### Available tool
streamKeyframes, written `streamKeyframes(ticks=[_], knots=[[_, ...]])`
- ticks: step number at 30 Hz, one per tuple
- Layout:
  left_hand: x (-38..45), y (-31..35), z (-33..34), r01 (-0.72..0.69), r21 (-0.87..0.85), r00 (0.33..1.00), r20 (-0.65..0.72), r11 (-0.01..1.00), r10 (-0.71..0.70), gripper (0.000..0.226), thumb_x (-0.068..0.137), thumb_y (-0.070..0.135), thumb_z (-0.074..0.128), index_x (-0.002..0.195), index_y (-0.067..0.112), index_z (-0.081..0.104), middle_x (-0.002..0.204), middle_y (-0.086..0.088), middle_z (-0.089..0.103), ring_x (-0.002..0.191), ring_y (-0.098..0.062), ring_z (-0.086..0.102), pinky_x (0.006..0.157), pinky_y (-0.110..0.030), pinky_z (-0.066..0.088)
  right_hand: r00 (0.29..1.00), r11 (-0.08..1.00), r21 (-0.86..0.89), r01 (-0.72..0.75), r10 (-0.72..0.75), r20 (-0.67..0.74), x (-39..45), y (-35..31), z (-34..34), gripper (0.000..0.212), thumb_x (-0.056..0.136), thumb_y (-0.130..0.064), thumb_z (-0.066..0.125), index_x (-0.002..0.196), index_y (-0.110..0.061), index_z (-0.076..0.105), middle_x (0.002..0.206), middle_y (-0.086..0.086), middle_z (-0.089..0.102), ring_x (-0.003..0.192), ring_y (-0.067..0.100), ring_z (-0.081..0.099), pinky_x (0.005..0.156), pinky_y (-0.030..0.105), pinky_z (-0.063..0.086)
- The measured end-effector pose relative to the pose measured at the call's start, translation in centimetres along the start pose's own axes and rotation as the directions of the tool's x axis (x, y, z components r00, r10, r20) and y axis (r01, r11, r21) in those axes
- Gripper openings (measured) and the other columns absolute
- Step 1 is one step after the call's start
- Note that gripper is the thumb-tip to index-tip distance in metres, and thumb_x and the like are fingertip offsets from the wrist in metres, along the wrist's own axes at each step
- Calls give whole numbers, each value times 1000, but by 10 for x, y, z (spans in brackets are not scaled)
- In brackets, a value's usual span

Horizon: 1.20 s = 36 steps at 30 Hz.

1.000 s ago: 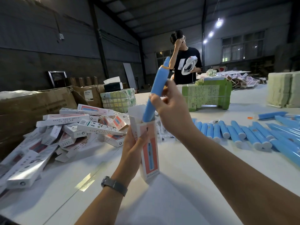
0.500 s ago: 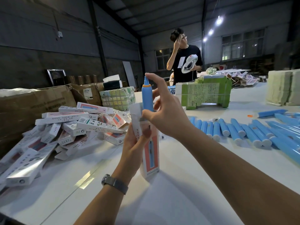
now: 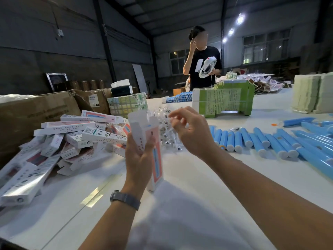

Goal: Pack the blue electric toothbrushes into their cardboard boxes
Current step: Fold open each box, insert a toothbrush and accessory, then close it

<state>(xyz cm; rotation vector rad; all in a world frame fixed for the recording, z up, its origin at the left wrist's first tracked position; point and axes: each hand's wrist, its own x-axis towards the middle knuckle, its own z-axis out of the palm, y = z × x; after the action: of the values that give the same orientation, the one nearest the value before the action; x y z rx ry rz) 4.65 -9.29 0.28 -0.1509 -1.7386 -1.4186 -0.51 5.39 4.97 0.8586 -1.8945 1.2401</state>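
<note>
My left hand (image 3: 139, 159) grips an upright white and pink cardboard box (image 3: 156, 157) with its top flaps open; the toothbrush inside is hidden. To the right of the box top, my right hand (image 3: 191, 130) hovers with loosely spread fingers and holds nothing. It hangs over a heap of small clear-wrapped parts (image 3: 166, 130). A row of blue toothbrushes (image 3: 259, 141) lies on the white table (image 3: 198, 177) to the right. A pile of boxes (image 3: 75, 138) lies to the left.
A person in a black shirt (image 3: 201, 65) stands across the table holding a white device. Green printed cartons (image 3: 223, 100) stand in the middle back, pale stacks (image 3: 313, 94) at far right, brown cardboard cartons (image 3: 36, 110) at left. More blue toothbrushes (image 3: 178, 98) lie far back.
My right hand pushed the blue toothbrush down into the box, let go, and moved up and right of the open top. The left hand kept the box upright.
</note>
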Motion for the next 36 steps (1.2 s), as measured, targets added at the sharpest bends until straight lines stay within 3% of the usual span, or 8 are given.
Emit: streamKeyframes(ticks=[3,7,10,14,18,21,28,36], knots=[[5,-7,-4,5,84,992,-128,996,6,30,98,27,61,126,23,50,101,9,62,95,-17,66,84,-49,59,968,966,-160,-205,224,112,-7,33,15,19,93,-19,55,106,-22,68,92,-5,62,82,13,58,77,35,51],[-2,0,2,-112,71,993,-33,991,115,37,91,42,60,110,69,42,98,21,63,87,3,66,62,-18,57,705,745,-661,-93,518,485,-20,69,50,42,98,-36,42,140,-37,46,143,6,47,135,30,35,106,49,38],[-4,0,3,-115,49,993,8,992,115,44,89,40,57,104,77,38,95,29,65,86,8,66,61,-12,52,618,622,-783,3,614,490,-16,83,70,44,99,-39,34,142,-36,43,153,7,35,143,34,20,111,56,26],[-1,-2,1,-135,61,991,-1,989,136,60,95,32,57,103,84,30,97,44,59,85,14,63,56,-5,47,643,566,-823,-50,649,407,-6,94,81,38,99,-32,35,130,-22,54,141,11,45,134,33,32,104,52,35],[1,-3,0,-131,53,991,-10,990,132,54,94,36,59,110,81,34,101,36,63,93,9,64,63,-7,51,826,684,-711,-163,489,281,-3,92,69,23,94,-19,52,110,-17,68,116,8,62,111,27,53,88,39,49],[1,-4,-1,-87,-21,996,-3,996,87,38,88,32,62,121,45,48,101,10,67,92,-11,69,67,-19,57,932,874,-405,-270,342,118,9,74,53,19,91,-9,60,105,-17,70,99,5,69,87,19,61,74,27,47],[1,-10,1,253,-283,960,-43,925,-276,38,78,32,70,113,25,56,83,4,65,83,-18,72,72,-36,63,973,888,441,-133,201,-113,37,-21,-1,12,98,-18,57,103,-17,68,60,-17,56,46,-2,43,44,13,34],[-7,3,8,79,-156,996,47,984,-73,47,82,29,64,127,22,52,100,1,68,98,-21,70,81,-33,61,997,945,324,43,-20,-75,29,-63,-13,9,95,-23,63,94,-21,71,80,-15,65,67,1,54,66,17,44]])
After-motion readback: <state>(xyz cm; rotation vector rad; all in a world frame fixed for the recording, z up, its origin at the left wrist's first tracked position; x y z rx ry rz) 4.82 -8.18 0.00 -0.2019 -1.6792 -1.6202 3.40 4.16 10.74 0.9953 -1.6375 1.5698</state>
